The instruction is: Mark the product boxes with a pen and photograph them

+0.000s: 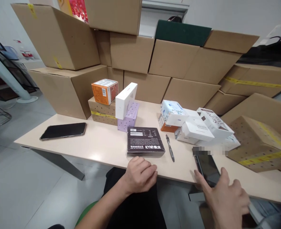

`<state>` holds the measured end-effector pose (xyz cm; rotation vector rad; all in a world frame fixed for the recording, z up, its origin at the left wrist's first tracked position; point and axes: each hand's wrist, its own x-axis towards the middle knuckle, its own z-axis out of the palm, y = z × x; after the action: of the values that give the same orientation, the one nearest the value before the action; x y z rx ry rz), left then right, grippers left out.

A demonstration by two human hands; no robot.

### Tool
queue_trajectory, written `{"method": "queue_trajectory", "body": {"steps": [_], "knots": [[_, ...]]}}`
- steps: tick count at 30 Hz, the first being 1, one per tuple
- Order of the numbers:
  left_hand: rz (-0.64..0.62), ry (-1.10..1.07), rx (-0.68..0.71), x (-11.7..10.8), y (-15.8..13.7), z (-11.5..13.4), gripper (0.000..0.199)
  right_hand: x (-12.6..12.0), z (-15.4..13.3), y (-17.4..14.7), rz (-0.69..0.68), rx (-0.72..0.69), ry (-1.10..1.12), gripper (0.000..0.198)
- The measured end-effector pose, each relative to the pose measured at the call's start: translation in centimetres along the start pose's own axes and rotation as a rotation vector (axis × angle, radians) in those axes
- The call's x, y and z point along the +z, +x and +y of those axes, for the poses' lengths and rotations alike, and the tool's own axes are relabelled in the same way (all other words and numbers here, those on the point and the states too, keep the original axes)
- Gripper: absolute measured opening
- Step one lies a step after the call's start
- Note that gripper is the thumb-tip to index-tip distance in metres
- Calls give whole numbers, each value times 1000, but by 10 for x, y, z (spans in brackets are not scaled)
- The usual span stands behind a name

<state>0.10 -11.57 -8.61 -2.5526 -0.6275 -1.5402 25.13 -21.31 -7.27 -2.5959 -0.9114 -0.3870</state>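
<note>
My left hand (141,175) is curled into a loose fist at the front edge of the table, just in front of a flat black box (144,143) with white print. Nothing shows between its fingers. On the right, my right hand (226,197) has its thumb and fingers apart around the near end of a dark smartphone (207,167), which lies at the table's front. Whether the fingertips touch the phone I cannot tell. Between the black box and this phone lies a pen (169,148).
A second phone (63,131) lies at the table's left. Behind stand an orange box (104,92), an upright white box (125,101) on a purple box (127,122), and stacked white boxes (198,128). Large cartons (145,87) wall the back; a taped carton (262,144) stands right.
</note>
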Motion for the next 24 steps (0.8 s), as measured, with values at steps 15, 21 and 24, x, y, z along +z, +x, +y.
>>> {"method": "queue_trajectory", "body": {"steps": [15, 21, 24], "knots": [[-145, 19, -73, 13, -9, -4, 12, 24, 9, 5, -82, -76, 119, 90], [-109, -24, -76, 13, -8, -3, 10, 11, -14, -26, 32, -115, 492, 92], [-19, -123, -78, 12, -10, -2, 11, 7, -45, -48, 63, -200, 677, 84]]}}
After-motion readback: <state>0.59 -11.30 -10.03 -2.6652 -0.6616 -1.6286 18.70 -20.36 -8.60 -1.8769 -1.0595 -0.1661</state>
